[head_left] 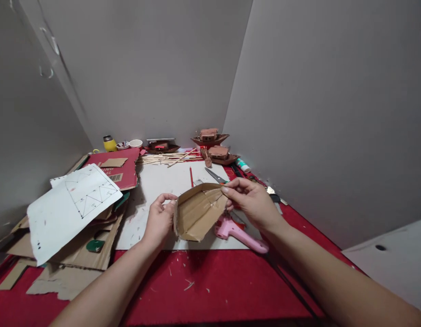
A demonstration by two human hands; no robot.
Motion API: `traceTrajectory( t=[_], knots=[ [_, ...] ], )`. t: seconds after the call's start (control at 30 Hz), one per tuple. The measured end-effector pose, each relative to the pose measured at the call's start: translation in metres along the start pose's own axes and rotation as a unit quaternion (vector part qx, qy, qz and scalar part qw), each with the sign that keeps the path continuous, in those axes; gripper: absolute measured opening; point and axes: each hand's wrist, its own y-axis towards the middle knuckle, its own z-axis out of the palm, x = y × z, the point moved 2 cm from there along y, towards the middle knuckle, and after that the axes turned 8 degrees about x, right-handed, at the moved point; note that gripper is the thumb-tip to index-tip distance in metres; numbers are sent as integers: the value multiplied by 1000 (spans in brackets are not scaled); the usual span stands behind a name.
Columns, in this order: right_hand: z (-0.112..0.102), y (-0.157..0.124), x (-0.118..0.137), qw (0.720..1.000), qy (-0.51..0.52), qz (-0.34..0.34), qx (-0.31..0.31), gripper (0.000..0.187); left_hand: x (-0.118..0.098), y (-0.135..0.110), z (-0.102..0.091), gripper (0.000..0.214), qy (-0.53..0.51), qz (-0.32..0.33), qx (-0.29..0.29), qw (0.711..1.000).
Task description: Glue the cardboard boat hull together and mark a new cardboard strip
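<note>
A brown cardboard boat hull (198, 211), folded with raised sides, is held up over the front of a white board (149, 181). My left hand (160, 219) pinches its blunt left end. At the pointed right end, my right hand (249, 200) grips the tip between thumb and fingers. Below the right hand lies a pink glue gun (241, 236), its cord running toward the front edge. Scissors (215, 176) and a red pencil (191, 176) rest on the board just behind the hull.
Cardboard sheets (104, 245) and a paper with a drawn pattern (72, 211) pile up at left. Thin wooden sticks (166, 158) lie at the back, near brown model boats (210, 135). A yellow jar (110, 143) and white bowl (136, 143) stand back left. Grey walls close in behind and right.
</note>
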Motion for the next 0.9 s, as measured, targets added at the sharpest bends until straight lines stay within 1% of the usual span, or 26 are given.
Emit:
traceTrajectory(
  t=[0.1,0.2,0.3,0.5,0.73,0.9],
  knots=[
    [0,1,-2,1000,4,3,5,40,1,1,-1,31,-7,16,2,1000],
    [0,1,-4,1000,4,10,27,39,-1,1,-3,26,-4,25,-1,1000],
    [1,-1,-3,999,-6,16,48,38,-3,2,-4,25,-1,18,-9,1000],
    [6,-6,6,997,-30,14,76,35,-5,3,-3,30,-8,5,-28,1000],
    [7,-8,6,995,-36,18,91,35,-5,2,0,31,-2,-2,0,1000],
    [10,-11,8,990,-54,8,128,32,5,5,-1,29,-5,-9,30,1000]
  ],
)
